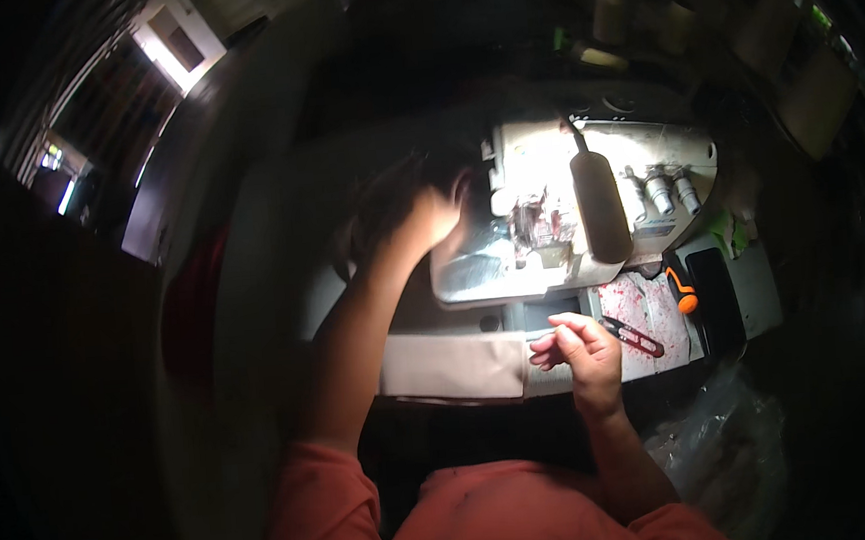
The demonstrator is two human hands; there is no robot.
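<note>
- Head view: your left hand (pixel 427 213) is reaching up at 12 o'clock, fingers curled on dark fabric (pixel 387 188) just left of the overlock sewing machine (pixel 588 204); whether it is grasping, you cannot tell.
- Your right hand (pixel 580 348) is pinching the pale fabric strip's (pixel 454 366) end at 6 o'clock.
- Red thread snips (pixel 636 336) are lying just beside it at 3 o'clock.

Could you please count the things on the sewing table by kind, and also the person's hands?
Sewing machine: 1
Thread knobs on the machine's right side: 3
Red thread snips: 1
Orange-handled tool: 1
Pale fabric piece: 1
Hands, the left hand and the right hand: 2
Total: 9
</note>
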